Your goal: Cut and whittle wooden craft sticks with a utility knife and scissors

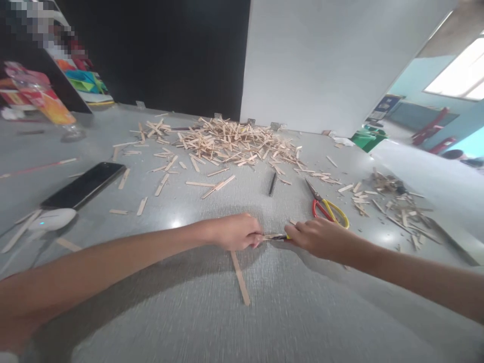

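My left hand (239,232) is closed, pinching a short piece of wooden craft stick (267,237) just above the grey table. My right hand (315,236) is wrapped round a small pair of pliers (280,237) with yellow grips, its dark jaws meeting the end of that piece. Most of the pliers is hidden by my fingers. A longer craft stick (241,280) lies on the table below my left hand. Behind my right hand rest scissors (328,204) with one red and one yellow handle loop. A dark thin rod (273,184) lies further back.
A large heap of craft stick pieces (234,141) lies against the black and white panels. More scraps (404,206) are scattered at right. On the left are a phone (83,185), a white device (56,220) with a blue light, and a plastic bottle (47,98).
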### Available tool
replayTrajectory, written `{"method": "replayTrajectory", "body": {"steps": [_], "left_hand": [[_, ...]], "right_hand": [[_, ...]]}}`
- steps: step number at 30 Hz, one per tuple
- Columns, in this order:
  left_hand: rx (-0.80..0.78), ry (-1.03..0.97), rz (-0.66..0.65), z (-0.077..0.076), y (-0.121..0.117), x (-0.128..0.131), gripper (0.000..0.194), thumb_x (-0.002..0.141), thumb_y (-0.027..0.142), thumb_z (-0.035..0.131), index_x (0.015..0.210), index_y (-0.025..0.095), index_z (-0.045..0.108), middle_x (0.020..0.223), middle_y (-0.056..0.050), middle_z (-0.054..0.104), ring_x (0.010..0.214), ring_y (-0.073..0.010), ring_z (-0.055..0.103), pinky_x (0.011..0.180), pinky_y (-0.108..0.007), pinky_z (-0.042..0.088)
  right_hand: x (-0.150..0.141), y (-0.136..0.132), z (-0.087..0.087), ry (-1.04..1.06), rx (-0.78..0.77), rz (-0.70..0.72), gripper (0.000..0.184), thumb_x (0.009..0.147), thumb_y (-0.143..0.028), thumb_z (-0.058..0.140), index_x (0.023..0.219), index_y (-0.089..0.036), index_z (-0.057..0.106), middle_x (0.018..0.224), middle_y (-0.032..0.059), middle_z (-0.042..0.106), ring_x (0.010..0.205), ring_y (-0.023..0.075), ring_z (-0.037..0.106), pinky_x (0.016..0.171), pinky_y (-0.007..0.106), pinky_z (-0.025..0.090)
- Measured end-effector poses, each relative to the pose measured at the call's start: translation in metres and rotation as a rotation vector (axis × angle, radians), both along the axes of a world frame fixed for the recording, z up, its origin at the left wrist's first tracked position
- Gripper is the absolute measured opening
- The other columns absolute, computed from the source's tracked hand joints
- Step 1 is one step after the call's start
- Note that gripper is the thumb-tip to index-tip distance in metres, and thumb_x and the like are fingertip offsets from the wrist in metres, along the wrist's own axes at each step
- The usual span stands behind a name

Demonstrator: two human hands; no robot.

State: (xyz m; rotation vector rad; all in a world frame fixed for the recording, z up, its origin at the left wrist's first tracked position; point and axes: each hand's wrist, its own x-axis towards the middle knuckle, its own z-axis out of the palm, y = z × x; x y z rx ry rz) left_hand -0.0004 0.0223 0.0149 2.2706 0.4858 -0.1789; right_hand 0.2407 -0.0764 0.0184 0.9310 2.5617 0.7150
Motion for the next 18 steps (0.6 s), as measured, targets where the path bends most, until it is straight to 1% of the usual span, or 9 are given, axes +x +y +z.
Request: {"method": "replayTrajectory", "body": {"steps": [2, 4, 6, 7, 9, 11, 13, 16, 18], "left_hand": [[0.001, 0.004, -0.002, -0.001, 0.001, 0.000, 0.030, 0.099, 0.011, 0.046, 0.073, 0.018, 0.056, 0.067, 0.003, 0.058, 0.059, -0.0116, 0.052, 0.060, -0.024, 0.036], [0.002, 0.003, -0.001, -0.002, 0.001, 0.000, 0.029, 0.099, 0.011, 0.046, 0.073, 0.018, 0.057, 0.069, 0.002, 0.060, 0.062, -0.0121, 0.053, 0.060, -0.024, 0.036], [0.006, -0.005, 0.003, -0.003, 0.001, 0.000, 0.029, 0.100, 0.012, 0.046, 0.073, 0.019, 0.057, 0.070, 0.002, 0.061, 0.064, -0.0125, 0.055, 0.062, -0.024, 0.037], [0.008, -0.009, 0.004, -0.004, 0.001, 0.000, 0.029, 0.099, 0.011, 0.046, 0.073, 0.018, 0.057, 0.070, 0.002, 0.060, 0.064, -0.0125, 0.054, 0.062, -0.024, 0.037], [0.011, -0.014, 0.004, -0.003, 0.001, 0.000, 0.029, 0.098, 0.010, 0.047, 0.073, 0.018, 0.057, 0.069, 0.003, 0.059, 0.062, -0.0119, 0.053, 0.063, -0.024, 0.037], [0.007, -0.015, 0.000, -0.003, 0.000, 0.000, 0.029, 0.097, 0.008, 0.047, 0.072, 0.018, 0.056, 0.066, 0.004, 0.058, 0.059, -0.0110, 0.051, 0.061, -0.024, 0.036], [-0.001, -0.015, -0.005, -0.003, 0.000, -0.001, 0.029, 0.097, 0.007, 0.046, 0.072, 0.018, 0.055, 0.066, 0.004, 0.057, 0.058, -0.0107, 0.051, 0.061, -0.023, 0.036], [-0.004, -0.018, -0.004, -0.003, 0.000, -0.001, 0.029, 0.098, 0.009, 0.046, 0.072, 0.018, 0.055, 0.069, 0.003, 0.059, 0.062, -0.0113, 0.053, 0.063, -0.023, 0.038], [-0.002, -0.017, 0.004, -0.003, 0.000, -0.001, 0.029, 0.098, 0.010, 0.046, 0.072, 0.018, 0.056, 0.069, 0.003, 0.059, 0.062, -0.0117, 0.053, 0.062, -0.023, 0.037]], "right_hand": [[0.000, -0.001, 0.000, 0.001, 0.006, -0.004, 0.014, 0.102, -0.012, 0.055, 0.091, -0.020, 0.056, 0.062, -0.0013, 0.064, 0.044, 0.0162, 0.057, 0.047, 0.038, 0.010], [-0.003, -0.005, 0.000, -0.027, 0.028, -0.034, 0.022, 0.092, 0.002, 0.056, 0.087, -0.020, 0.056, 0.059, -0.0010, 0.062, 0.044, 0.0163, 0.056, 0.047, 0.038, 0.010], [-0.005, -0.008, 0.001, -0.080, 0.041, -0.089, 0.028, 0.085, 0.009, 0.055, 0.084, -0.019, 0.056, 0.062, 0.0009, 0.063, 0.047, 0.0173, 0.059, 0.046, 0.038, 0.010], [-0.004, -0.007, 0.000, -0.063, 0.011, -0.093, 0.027, 0.086, 0.009, 0.055, 0.086, -0.018, 0.057, 0.065, 0.0017, 0.066, 0.048, 0.0175, 0.061, 0.046, 0.038, 0.010], [-0.001, -0.002, 0.000, -0.012, -0.062, -0.060, 0.017, 0.097, -0.003, 0.055, 0.092, -0.019, 0.057, 0.068, 0.0008, 0.068, 0.048, 0.0174, 0.062, 0.047, 0.038, 0.010], [0.000, 0.002, 0.000, 0.004, -0.091, -0.043, 0.011, 0.101, -0.011, 0.058, 0.094, -0.019, 0.058, 0.066, -0.0008, 0.068, 0.046, 0.0165, 0.061, 0.047, 0.037, 0.010], [-0.004, 0.000, 0.002, -0.009, -0.083, -0.051, 0.015, 0.095, -0.005, 0.062, 0.092, -0.019, 0.058, 0.066, -0.0014, 0.067, 0.046, 0.0154, 0.060, 0.046, 0.037, 0.010], [-0.012, -0.008, 0.005, -0.082, -0.026, -0.093, 0.029, 0.079, 0.009, 0.062, 0.079, -0.019, 0.057, 0.064, -0.0007, 0.063, 0.046, 0.0159, 0.059, 0.044, 0.038, 0.009], [-0.012, -0.008, 0.005, -0.049, -0.036, -0.083, 0.029, 0.082, 0.010, 0.059, 0.082, -0.019, 0.058, 0.064, -0.0012, 0.062, 0.047, 0.0157, 0.059, 0.045, 0.038, 0.009]]}}
